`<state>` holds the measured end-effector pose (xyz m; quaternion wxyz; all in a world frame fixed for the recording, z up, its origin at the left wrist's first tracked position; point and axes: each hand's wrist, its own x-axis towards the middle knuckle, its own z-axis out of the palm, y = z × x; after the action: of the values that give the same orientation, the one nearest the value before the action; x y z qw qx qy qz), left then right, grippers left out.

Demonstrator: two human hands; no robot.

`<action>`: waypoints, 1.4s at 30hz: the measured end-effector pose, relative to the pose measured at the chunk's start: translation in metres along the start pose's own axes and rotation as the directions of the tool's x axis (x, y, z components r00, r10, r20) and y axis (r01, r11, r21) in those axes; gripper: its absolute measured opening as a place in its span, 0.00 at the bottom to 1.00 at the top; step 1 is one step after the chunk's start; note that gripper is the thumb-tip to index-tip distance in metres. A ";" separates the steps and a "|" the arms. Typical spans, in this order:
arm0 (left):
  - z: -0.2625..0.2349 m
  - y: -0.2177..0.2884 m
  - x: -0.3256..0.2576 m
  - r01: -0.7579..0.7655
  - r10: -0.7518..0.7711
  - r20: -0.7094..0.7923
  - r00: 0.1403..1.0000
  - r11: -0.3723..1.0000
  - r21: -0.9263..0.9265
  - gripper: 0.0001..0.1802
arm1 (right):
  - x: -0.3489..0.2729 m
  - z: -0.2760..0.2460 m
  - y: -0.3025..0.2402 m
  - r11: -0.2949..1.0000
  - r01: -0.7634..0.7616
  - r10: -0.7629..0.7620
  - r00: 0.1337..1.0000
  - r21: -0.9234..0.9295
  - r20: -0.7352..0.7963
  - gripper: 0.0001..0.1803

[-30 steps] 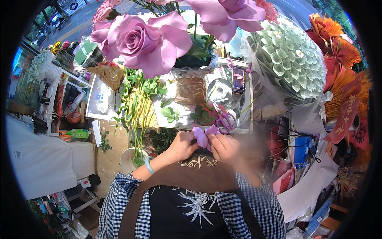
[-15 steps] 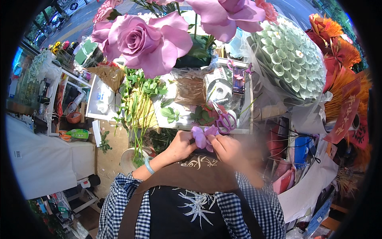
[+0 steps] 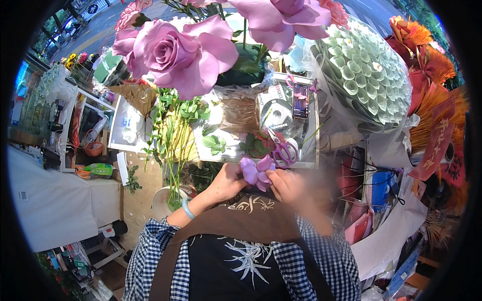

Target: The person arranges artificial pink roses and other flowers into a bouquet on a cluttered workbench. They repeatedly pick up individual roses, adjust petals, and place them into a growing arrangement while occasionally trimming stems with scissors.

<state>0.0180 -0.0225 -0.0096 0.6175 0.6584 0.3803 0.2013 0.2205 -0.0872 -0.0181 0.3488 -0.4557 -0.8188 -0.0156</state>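
A small light-purple rose (image 3: 257,173) is between my hands, low in front of my chest. My left hand (image 3: 227,183), with a pale bangle at its wrist, closes round the left side of the bloom; its stem is hidden. At the right edge of the bloom, my right hand (image 3: 287,184) pinches a petal between thumb and fingers. Just beyond the right hand, purple-handled scissors (image 3: 285,152) lie at the table's near edge. Large mauve roses (image 3: 175,52) stand in a dark green block at the top of the view.
Green leafy stems (image 3: 175,131) lie at the table's left and hang over a white bucket (image 3: 161,200). A phone (image 3: 300,103) rests on the white table (image 3: 310,131). To the right stand a big pale-green paper-cone bouquet (image 3: 364,75) and orange dried stalks (image 3: 442,118).
The purple rose has turned slightly, and its petals look more spread toward me. Both hands keep nearly the same place, with small finger shifts. The view has tilted a little.
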 end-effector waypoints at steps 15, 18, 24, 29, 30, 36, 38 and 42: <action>0.006 -0.010 0.000 -0.022 0.025 -0.040 0.999 0.997 0.071 0.11 | 0.006 0.008 -0.010 0.998 0.061 -0.058 0.994 0.031 -0.097 0.19; 0.003 -0.011 0.002 -0.056 0.057 -0.028 0.998 0.998 0.037 0.12 | 0.007 -0.003 -0.013 0.936 -0.144 0.198 0.970 0.320 -0.144 0.19; 0.006 -0.008 0.003 -0.231 0.233 0.020 0.972 0.971 -0.061 0.14 | 0.013 -0.024 0.004 0.321 -0.533 0.622 0.742 0.783 0.250 0.20; -0.001 -0.011 0.001 -0.208 0.200 0.198 0.959 0.978 0.019 0.14 | 0.020 -0.021 0.000 0.512 -0.521 0.388 0.850 0.683 0.357 0.18; -0.002 -0.011 0.001 -0.184 0.174 0.193 0.966 0.982 0.035 0.12 | 0.021 -0.019 -0.001 0.525 -0.491 0.371 0.867 0.696 0.333 0.16; 0.002 -0.004 -0.003 -0.122 0.122 -0.006 0.993 0.988 -0.095 0.16 | 0.018 -0.013 -0.005 0.480 -0.473 0.468 0.850 0.739 0.240 0.15; 0.001 -0.003 -0.004 -0.141 0.139 -0.020 0.990 0.982 -0.123 0.18 | 0.014 -0.010 -0.006 0.426 -0.482 0.512 0.826 0.766 0.235 0.15; 0.001 -0.007 -0.003 -0.139 0.135 -0.031 0.990 0.975 -0.171 0.18 | 0.008 -0.005 -0.007 0.325 -0.471 0.551 0.799 0.820 0.240 0.17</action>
<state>0.0149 -0.0258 -0.0156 0.6532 0.6250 0.3211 0.2821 0.2149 -0.0875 -0.0077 0.5447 -0.4568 -0.5159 0.4781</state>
